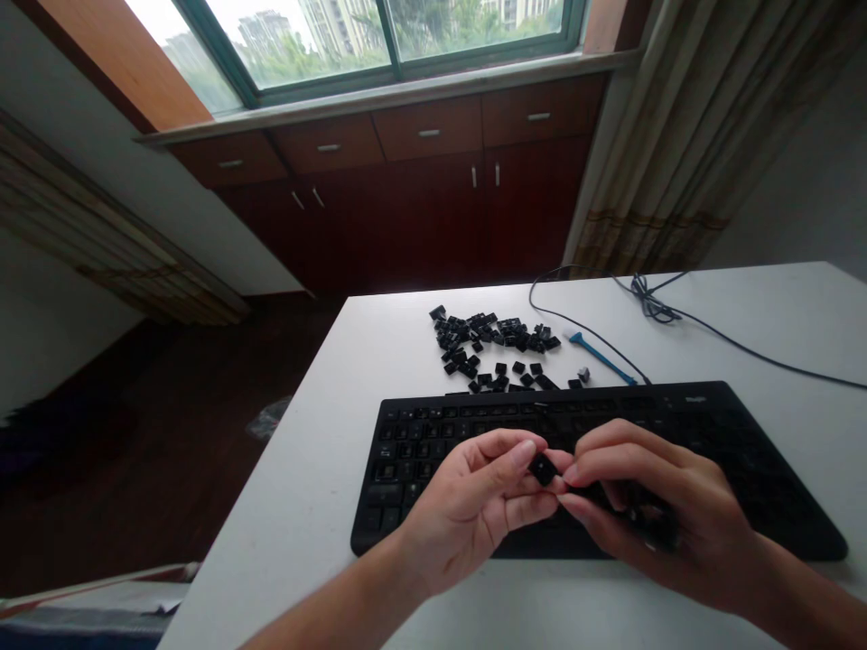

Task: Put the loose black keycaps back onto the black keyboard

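Observation:
A black keyboard [433, 442] lies on the white table [325, 506] in front of me. Both hands hover over its middle. My left hand [474, 506] pinches a small black keycap [543, 468] between thumb and forefinger. My right hand [650, 506] meets it from the right, fingertips touching the same keycap, with more dark keycaps cupped in its curled fingers. A pile of loose black keycaps [488, 343] lies behind the keyboard.
A blue keycap puller tool [600, 357] lies right of the pile. The keyboard's black cable [677, 316] loops across the far right of the table. Wooden cabinets [420, 181] under a window stand beyond; a curtain [684, 135] hangs on the right.

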The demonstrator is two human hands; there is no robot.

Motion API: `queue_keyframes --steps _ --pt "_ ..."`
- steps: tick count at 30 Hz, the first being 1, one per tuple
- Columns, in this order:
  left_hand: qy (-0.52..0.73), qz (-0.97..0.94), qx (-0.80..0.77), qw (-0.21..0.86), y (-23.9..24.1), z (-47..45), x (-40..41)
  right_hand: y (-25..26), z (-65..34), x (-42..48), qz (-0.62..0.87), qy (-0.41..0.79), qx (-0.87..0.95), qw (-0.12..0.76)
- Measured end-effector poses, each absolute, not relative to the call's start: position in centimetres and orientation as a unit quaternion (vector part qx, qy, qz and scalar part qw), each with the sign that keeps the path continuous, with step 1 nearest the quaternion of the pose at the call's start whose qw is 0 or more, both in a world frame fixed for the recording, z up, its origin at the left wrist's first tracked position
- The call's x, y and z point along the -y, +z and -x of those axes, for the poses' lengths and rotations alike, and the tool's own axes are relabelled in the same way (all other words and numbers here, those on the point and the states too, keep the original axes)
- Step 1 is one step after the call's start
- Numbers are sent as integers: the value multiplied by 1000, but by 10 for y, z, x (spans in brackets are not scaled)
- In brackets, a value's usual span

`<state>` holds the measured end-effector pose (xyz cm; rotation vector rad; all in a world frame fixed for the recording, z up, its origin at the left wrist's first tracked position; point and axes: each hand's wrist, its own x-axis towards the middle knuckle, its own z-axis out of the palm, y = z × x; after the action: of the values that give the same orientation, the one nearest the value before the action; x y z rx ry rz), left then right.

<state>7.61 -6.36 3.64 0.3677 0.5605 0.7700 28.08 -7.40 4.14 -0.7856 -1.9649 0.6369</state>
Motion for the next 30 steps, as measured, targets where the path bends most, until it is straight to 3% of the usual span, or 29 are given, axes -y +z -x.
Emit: queue_keyframes --steps 30 --pt "363 -172 -256 879 34 -74 66 44 -281 76 314 250 797 450"
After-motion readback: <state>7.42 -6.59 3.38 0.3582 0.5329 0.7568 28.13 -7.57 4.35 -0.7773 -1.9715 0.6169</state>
